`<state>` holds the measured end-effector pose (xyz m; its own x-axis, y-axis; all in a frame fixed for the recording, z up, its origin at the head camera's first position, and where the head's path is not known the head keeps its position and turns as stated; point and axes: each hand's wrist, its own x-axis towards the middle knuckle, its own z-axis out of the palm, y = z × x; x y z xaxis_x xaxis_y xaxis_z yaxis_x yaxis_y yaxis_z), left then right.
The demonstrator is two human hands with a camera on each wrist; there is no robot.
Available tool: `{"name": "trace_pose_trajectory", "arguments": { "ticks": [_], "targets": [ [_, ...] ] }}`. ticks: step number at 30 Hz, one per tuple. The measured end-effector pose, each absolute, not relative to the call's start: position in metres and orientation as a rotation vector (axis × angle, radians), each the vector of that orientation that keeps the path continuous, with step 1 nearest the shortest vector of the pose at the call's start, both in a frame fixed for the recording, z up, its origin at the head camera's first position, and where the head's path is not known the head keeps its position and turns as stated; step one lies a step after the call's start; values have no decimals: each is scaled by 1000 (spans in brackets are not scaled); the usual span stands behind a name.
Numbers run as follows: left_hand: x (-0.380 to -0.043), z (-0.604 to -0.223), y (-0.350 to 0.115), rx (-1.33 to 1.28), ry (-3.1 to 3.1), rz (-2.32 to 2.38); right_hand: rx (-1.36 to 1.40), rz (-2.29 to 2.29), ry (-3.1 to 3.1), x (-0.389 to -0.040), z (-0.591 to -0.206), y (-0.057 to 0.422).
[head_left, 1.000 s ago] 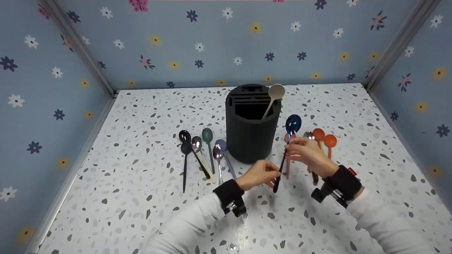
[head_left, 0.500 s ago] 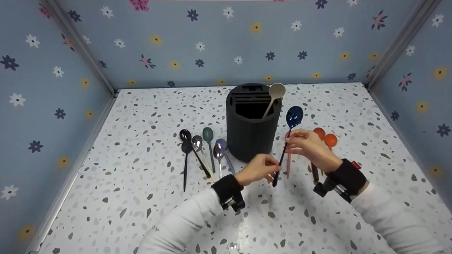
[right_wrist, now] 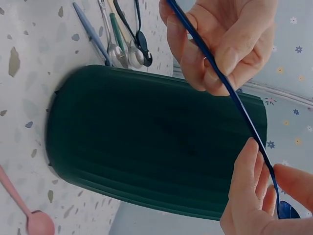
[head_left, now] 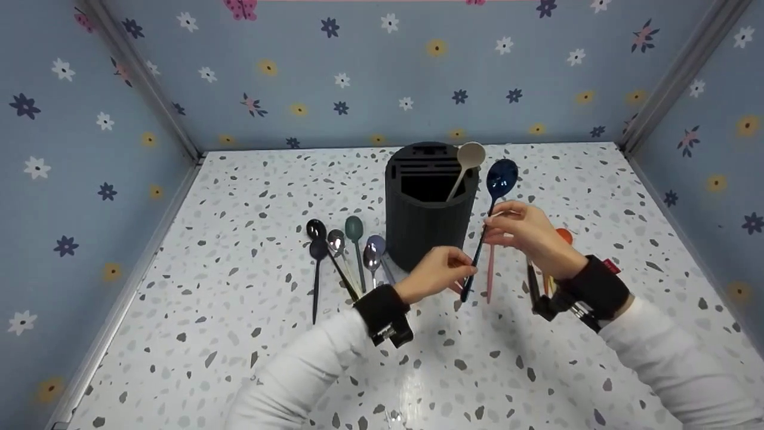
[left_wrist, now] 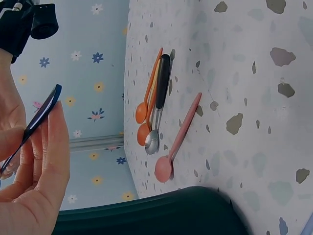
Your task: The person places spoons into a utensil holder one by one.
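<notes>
A shiny dark blue spoon [head_left: 502,178] is held aloft with its bowl up, tilted, just right of the black utensil holder [head_left: 427,230]. My right hand [head_left: 528,236] pinches its handle below the bowl. Lower down, my left hand [head_left: 439,275] pinches the handle close to its end. In the right wrist view the blue handle [right_wrist: 237,103] runs between both sets of fingers, in front of the holder's ribbed wall [right_wrist: 156,142]. A beige spoon [head_left: 471,154] leans inside the holder's large opening, bowl sticking out above the rim.
Left of the holder lie several spoons, among them a green spoon [head_left: 354,227], a purple spoon [head_left: 376,242] and a black spoon [head_left: 318,248]. On the right lie a pink spoon [left_wrist: 164,169], orange spoons [left_wrist: 141,112] and a black-handled metal spoon [left_wrist: 152,142]. Patterned walls [head_left: 370,71] surround the table.
Both hands have risen with the blue spoon, so its bowl is now beside the beige spoon near the holder's rim. My right hand now covers more of the orange spoons.
</notes>
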<state>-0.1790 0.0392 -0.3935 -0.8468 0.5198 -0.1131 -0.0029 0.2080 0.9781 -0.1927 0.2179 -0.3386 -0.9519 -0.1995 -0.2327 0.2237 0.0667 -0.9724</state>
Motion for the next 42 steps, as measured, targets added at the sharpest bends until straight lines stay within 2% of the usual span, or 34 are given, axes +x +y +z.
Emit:
{"name": "trace_pose_trajectory", "arguments": {
  "ticks": [25,42],
  "targets": [
    [-196,-343,31,622,2254,1617,-81,-2033,2061,-205,-286,209],
    [-220,-300,24,637,2358,1583,-148,-2153,2070,-223,-244,196]
  ]
}}
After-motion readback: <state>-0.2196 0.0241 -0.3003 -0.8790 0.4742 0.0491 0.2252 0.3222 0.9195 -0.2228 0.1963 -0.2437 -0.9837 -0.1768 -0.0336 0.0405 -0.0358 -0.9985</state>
